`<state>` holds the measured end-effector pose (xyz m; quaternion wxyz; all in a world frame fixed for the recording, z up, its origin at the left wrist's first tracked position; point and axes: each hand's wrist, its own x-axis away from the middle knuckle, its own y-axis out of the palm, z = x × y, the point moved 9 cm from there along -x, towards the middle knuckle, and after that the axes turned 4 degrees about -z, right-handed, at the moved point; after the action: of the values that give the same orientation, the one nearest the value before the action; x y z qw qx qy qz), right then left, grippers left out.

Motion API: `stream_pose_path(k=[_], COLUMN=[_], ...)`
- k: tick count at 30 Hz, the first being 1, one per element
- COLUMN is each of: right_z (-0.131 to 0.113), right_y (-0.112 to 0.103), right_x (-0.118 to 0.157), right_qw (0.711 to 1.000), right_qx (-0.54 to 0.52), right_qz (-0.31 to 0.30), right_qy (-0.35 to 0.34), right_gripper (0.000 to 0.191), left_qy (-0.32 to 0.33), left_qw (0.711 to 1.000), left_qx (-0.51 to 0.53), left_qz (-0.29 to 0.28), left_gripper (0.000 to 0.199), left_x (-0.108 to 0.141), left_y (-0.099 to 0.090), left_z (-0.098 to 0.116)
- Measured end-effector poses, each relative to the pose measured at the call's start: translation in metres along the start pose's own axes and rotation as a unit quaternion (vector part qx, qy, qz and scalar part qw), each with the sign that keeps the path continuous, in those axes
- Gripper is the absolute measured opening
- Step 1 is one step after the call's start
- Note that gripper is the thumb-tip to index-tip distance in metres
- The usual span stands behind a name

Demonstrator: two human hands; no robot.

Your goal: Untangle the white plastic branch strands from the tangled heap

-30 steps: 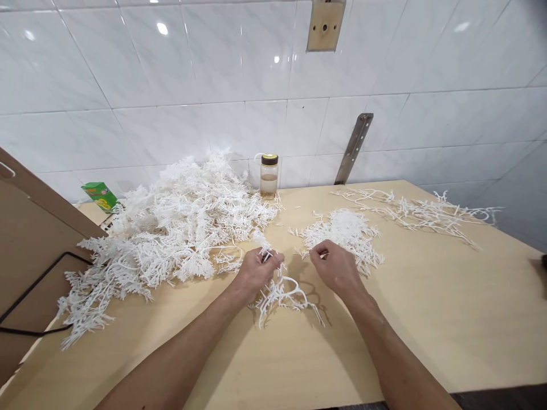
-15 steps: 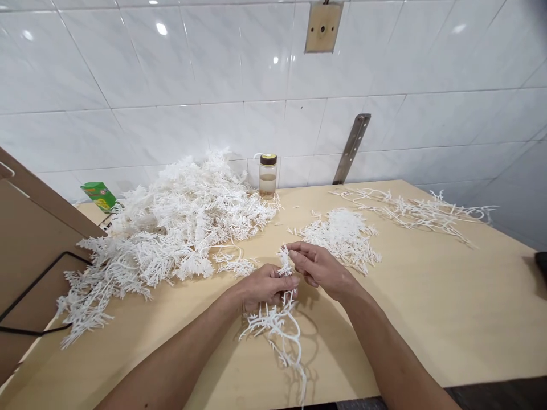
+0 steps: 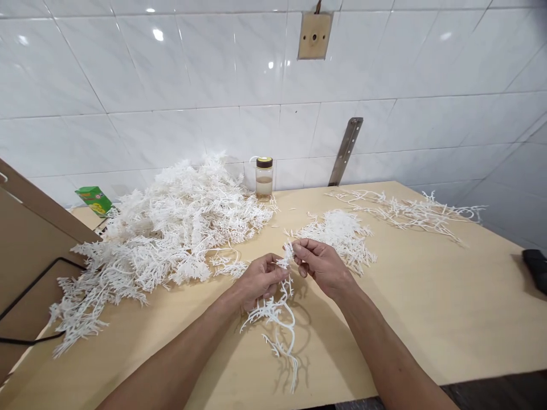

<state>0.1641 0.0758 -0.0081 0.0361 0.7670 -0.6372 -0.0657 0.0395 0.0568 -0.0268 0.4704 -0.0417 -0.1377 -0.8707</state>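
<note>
My left hand (image 3: 262, 281) is closed around a white branching artificial plant sprig (image 3: 282, 319), whose bare curling stems hang down toward the table's front edge. My right hand (image 3: 319, 263) pinches the small-leaved tip of the same sprig just above the left fingers. Behind my right hand lies a low heap of short white sprig tips (image 3: 342, 230). A big fluffy pile of white sprigs (image 3: 183, 216) spreads over the left side of the table, with a few loose bits near my left hand.
Stripped white stems (image 3: 410, 210) lie at the back right of the wooden table (image 3: 431, 302). A lidded bottle (image 3: 264, 181) stands by the tiled wall. A green box (image 3: 94, 200) sits behind the pile. A cardboard box (image 3: 38, 250) is at left, a black object (image 3: 535, 269) at far right.
My right fingers have closed on the sprig's tip, and the sprig's hanging stems have swung slightly left. The whole view has shifted a little.
</note>
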Motion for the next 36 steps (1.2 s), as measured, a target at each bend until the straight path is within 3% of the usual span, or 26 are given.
stream_pose_path(k=[3,9,14,18,22,29,36], right_z=[-0.001,-0.008,0.0,0.004,0.003,0.012,0.013], right_y=[-0.005,0.013,0.009,0.007,0.007,0.016,0.016], right_x=[0.001,0.006,0.006,0.004,0.003,0.003,0.006], right_qw=[1.0,0.997,0.996,0.995,0.994,0.992,0.987], right_qx=[0.004,0.062,0.087,0.095,0.109,0.123,0.144], right_qz=[0.028,-0.049,-0.028,-0.013,-0.005,-0.024,-0.067], right_qy=[-0.013,-0.022,-0.006,-0.002,0.003,0.022,0.028], right_gripper=[0.032,0.032,0.035,0.023,0.013,0.015,0.017], left_qy=[0.05,0.068,0.068,0.092,0.093,0.059,0.045], left_qw=[0.996,0.993,0.987,0.986,0.989,0.987,0.987], left_qx=[-0.019,-0.065,-0.085,-0.053,-0.004,0.067,0.126], left_qz=[0.071,0.077,0.115,0.13,0.119,0.136,0.088], left_gripper=[0.047,0.047,0.047,0.042,0.041,0.041,0.04], left_x=[0.001,0.003,0.001,0.001,0.002,0.003,0.002], left_y=[-0.011,-0.011,-0.02,-0.024,-0.021,-0.023,-0.018], left_z=[0.007,0.012,0.008,0.009,0.011,0.004,0.002])
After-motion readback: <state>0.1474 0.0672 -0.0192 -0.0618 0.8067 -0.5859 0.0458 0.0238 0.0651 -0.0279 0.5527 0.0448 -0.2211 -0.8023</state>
